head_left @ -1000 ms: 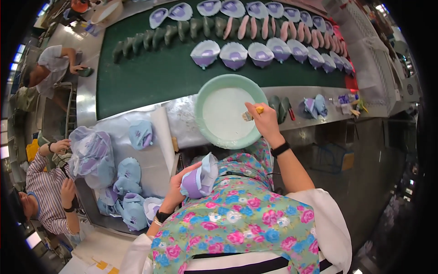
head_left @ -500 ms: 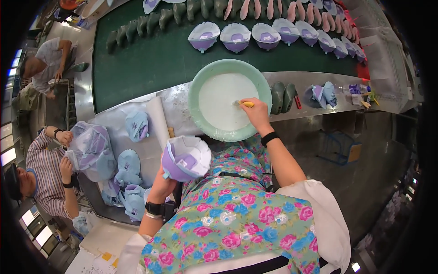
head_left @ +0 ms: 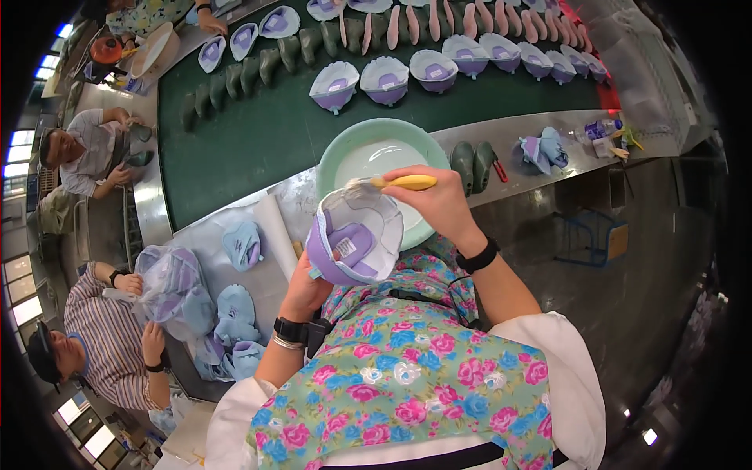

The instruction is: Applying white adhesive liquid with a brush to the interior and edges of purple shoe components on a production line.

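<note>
My left hand (head_left: 305, 287) is wrapped round a purple and light-blue shoe upper (head_left: 337, 269), holding it tilted with its white-edged opening facing up. In my right hand (head_left: 440, 202) is a brush with a yellow handle (head_left: 412, 182). Its pale bristles touch the upper's far inner rim. Just beyond the upper stands a light-green basin (head_left: 335, 150) of milky white liquid (head_left: 385, 149), partly covered by my right hand and the upper.
Dark shoe lasts (head_left: 462, 166) and a red-handled tool (head_left: 500, 171) lie right of the basin. The green belt (head_left: 235, 149) carries rows of uppers, lasts and pink insoles (head_left: 393, 30). At left a co-worker in stripes (head_left: 117, 345) handles a plastic bag of uppers (head_left: 171, 274).
The brush has come up out of the basin to the upper's rim. My left hand has moved the upper right and toward the basin. Items on the belt appear shifted.
</note>
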### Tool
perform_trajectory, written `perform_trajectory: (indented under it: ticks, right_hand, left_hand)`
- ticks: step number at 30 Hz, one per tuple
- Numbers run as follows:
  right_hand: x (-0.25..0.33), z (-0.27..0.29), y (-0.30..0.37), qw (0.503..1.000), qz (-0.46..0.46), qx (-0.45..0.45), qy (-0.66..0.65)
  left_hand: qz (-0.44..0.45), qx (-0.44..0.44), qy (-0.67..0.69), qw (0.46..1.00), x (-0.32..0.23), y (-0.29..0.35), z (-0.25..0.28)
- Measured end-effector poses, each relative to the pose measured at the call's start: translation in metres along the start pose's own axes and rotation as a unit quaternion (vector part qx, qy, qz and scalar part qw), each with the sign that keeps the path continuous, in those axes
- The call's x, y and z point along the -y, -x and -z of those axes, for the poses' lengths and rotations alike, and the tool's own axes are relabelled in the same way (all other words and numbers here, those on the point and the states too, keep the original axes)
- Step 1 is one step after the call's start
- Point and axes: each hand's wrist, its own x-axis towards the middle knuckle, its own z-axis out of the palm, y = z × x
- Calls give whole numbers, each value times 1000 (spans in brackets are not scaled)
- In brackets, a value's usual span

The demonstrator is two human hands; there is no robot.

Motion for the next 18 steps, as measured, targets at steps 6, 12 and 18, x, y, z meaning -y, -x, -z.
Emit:
perform_trajectory:
  ticks: [6,12,18]
  right_hand:
    - [-9,0,24,990,-83,-68,87]
    - [43,0,38,972,-204,-26,-113]
    - [30,8,27,995,-97,-8,30]
  left_hand:
    - [-95,3,-80,992,0,-13,-2]
    - [-152,-7,-124,981,-14,-21,12]
    - [-154,-74,-44,984,-20,-16,-19]
